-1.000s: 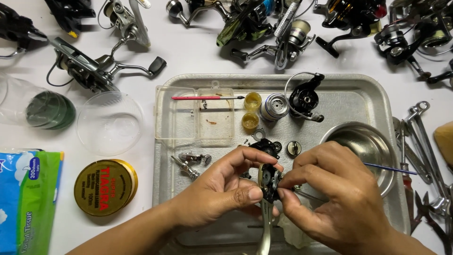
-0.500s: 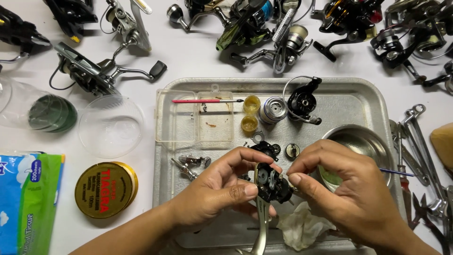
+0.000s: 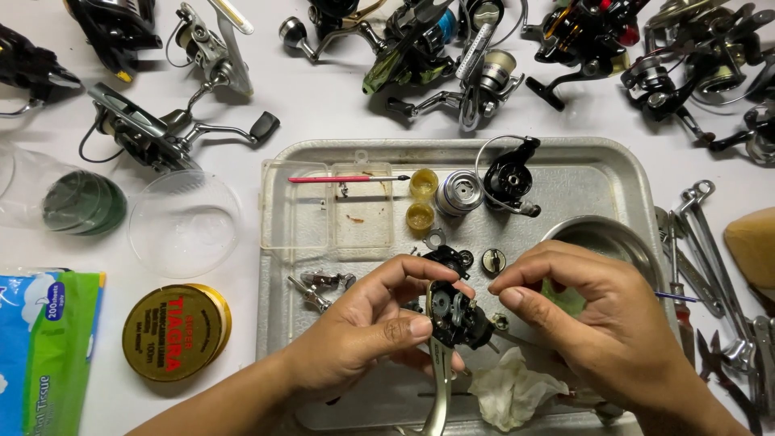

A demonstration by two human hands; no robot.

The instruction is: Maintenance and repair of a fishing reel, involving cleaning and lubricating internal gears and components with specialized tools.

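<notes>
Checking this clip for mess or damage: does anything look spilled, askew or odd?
Nothing looks spilled or broken. The left hand holds an opened reel body over the metal tray, where a spool, rotor and crumpled tissue lie loose, orderly for a teardown.

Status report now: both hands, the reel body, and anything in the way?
Left hand grips opened reel body over metal tray. Right hand pinched beside it, contents hidden. Crumpled tissue underneath.
</notes>
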